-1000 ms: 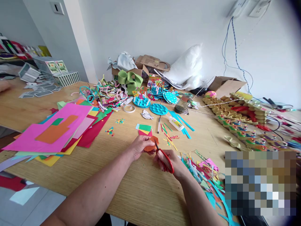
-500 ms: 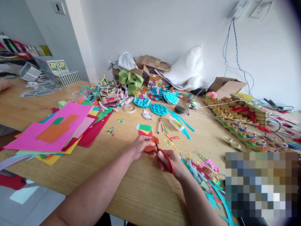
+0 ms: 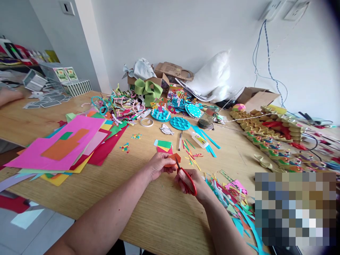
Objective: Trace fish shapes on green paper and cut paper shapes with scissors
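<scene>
Between thumb and fingers, my left hand [image 3: 159, 165] pinches a small piece of orange paper [image 3: 174, 159] above the table. My right hand [image 3: 192, 182] is wrapped round the red handles of a pair of scissors [image 3: 191, 185]. Their blades reach up to the right edge of the orange paper. Just beyond my hands lie small green, yellow and red paper pieces [image 3: 164, 144]. A pen [image 3: 180, 140], a glue bottle [image 3: 199, 139] and thin coloured paper strips [image 3: 193, 159] are to the right of them.
Coloured paper sheets [image 3: 87, 124] are stacked at left. Blue paper discs [image 3: 180, 123], a paper fish cutout [image 3: 166, 129] and a tape roll [image 3: 146, 122] lie farther back. Paper scraps [image 3: 228, 198] and egg cartons [image 3: 268, 131] are at right. Another person's hand [image 3: 10, 96] shows at far left.
The orange paper has turned in my left hand and shows a narrower outline beside the blades. The other person's hand has come farther into view at the far left.
</scene>
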Available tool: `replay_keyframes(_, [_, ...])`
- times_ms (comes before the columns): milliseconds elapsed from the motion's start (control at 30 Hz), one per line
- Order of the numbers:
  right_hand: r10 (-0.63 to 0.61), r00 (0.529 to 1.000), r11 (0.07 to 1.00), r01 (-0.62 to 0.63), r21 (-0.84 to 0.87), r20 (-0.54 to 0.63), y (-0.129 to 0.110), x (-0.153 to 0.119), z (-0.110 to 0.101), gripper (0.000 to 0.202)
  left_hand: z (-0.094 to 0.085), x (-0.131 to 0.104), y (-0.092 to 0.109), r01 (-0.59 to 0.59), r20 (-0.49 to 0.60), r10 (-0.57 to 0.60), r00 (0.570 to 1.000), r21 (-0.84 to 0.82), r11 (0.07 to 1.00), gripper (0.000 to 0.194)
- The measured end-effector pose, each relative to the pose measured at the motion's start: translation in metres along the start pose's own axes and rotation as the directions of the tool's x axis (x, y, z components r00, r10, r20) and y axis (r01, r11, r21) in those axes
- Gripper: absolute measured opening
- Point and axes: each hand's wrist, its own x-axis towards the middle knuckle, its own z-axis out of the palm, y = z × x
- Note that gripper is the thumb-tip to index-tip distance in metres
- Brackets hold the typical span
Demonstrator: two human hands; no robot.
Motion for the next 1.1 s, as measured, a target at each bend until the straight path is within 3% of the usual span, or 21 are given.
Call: replay_keyframes(1100, [0.003, 0.999, 1.0, -0.003, 0.002, 0.038, -0.0021, -0.0012, 0.0001, 0.062, -0.0005, 0.0001, -0.0003, 0.012, 0.008, -0.012, 1.0, 0.05, 0.999, 0.023])
